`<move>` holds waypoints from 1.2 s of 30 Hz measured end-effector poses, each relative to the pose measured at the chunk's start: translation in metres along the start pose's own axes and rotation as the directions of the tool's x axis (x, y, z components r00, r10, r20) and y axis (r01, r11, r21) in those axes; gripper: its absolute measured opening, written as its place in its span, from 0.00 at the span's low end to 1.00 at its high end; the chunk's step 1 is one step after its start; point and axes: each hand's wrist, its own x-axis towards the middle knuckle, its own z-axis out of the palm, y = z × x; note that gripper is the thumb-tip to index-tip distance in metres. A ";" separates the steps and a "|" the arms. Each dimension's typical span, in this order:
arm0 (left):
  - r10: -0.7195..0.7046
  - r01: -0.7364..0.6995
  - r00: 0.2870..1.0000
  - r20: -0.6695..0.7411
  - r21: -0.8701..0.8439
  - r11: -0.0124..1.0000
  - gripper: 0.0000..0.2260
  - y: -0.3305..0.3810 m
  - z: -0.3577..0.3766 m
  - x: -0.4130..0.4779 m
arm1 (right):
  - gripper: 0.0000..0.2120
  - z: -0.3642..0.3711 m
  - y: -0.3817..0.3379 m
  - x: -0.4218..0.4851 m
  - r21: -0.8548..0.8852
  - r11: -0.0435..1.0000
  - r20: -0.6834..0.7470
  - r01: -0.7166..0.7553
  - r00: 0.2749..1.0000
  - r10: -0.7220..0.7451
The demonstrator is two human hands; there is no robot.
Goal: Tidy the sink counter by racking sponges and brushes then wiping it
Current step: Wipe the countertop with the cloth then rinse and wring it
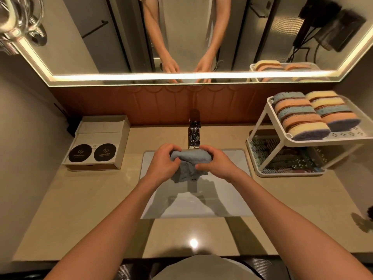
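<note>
A blue-grey cloth (189, 162) hangs bunched over the white sink basin (228, 201), just in front of the chrome tap (194, 136). My left hand (164, 163) grips its left end and my right hand (214, 161) grips its right end, fingers curled round the fabric. On the right stands a white two-tier rack (260, 122). Its top shelf holds several sponges (310, 114) in blue, orange and yellow, packed in two rows. The lower shelf holds dark items I cannot make out.
A beige counter (84, 209) surrounds the sink. A white box with two black round labels (99, 142) sits at the back left. A lit mirror (191, 37) spans the wall above. A small dark object (370, 212) lies at the counter's right edge.
</note>
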 end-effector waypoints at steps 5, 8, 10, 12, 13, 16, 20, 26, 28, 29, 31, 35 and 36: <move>0.055 -0.053 0.997 -0.053 0.033 0.998 0.12 -0.004 -0.003 0.007 | 0.15 0.008 -0.003 0.002 -0.416 0.907 -0.126 0.066 0.984 -0.130; -0.040 0.039 0.980 -0.193 -0.004 0.999 0.14 -0.007 0.005 0.003 | 0.13 0.011 -0.001 0.000 -0.632 0.772 -0.205 0.061 0.948 -0.243; -0.259 0.244 0.933 -0.249 -0.089 0.966 0.19 -0.009 0.009 0.001 | 0.11 0.013 -0.006 0.000 -0.613 0.783 -0.199 0.105 0.939 -0.282; -0.530 0.486 0.846 -0.056 -0.326 0.811 0.23 -0.007 0.010 0.001 | 0.07 0.017 -0.012 -0.002 -0.470 0.876 -0.194 0.110 0.955 -0.225; -0.579 0.566 0.806 0.123 -0.446 0.693 0.24 -0.006 0.012 -0.001 | 0.06 0.021 -0.016 -0.003 -0.396 0.914 -0.195 0.092 0.964 -0.182; -0.417 0.644 0.764 0.491 -0.613 0.457 0.26 0.002 0.020 -0.010 | 0.11 0.032 -0.024 -0.007 -0.206 0.974 -0.214 0.089 0.968 -0.133; -0.232 0.589 0.808 0.541 -0.743 0.320 0.27 0.005 0.017 -0.010 | 0.22 0.047 -0.038 -0.010 0.320 0.948 0.039 0.000 0.999 -0.013; -0.150 0.620 0.783 0.603 -0.743 0.251 0.21 -0.018 -0.015 -0.002 | 0.16 0.032 -0.052 -0.009 0.702 0.695 0.153 -0.157 0.986 0.068; -0.112 0.626 0.780 0.616 -0.759 0.182 0.28 -0.023 -0.028 0.003 | 0.12 0.025 -0.055 -0.009 0.559 0.829 -0.064 -0.025 0.995 0.073; -0.099 0.626 0.779 0.619 -0.758 0.181 0.31 -0.024 -0.035 0.005 | 0.13 0.022 -0.052 -0.007 0.449 0.893 -0.162 0.017 0.985 0.063; -0.073 0.636 0.769 0.635 -0.747 0.195 0.34 -0.026 -0.045 0.008 | 0.19 0.018 -0.047 -0.005 0.323 0.946 -0.219 0.030 0.975 0.043; -0.031 0.663 0.740 0.671 -0.721 0.202 0.31 -0.026 -0.058 0.012 | 0.16 0.018 -0.047 -0.008 0.451 0.889 -0.007 -0.080 0.996 0.093; -0.029 0.669 0.734 0.678 -0.716 0.203 0.30 -0.026 -0.059 0.014 | 0.15 0.018 -0.048 -0.012 0.495 0.864 0.004 -0.090 0.995 0.101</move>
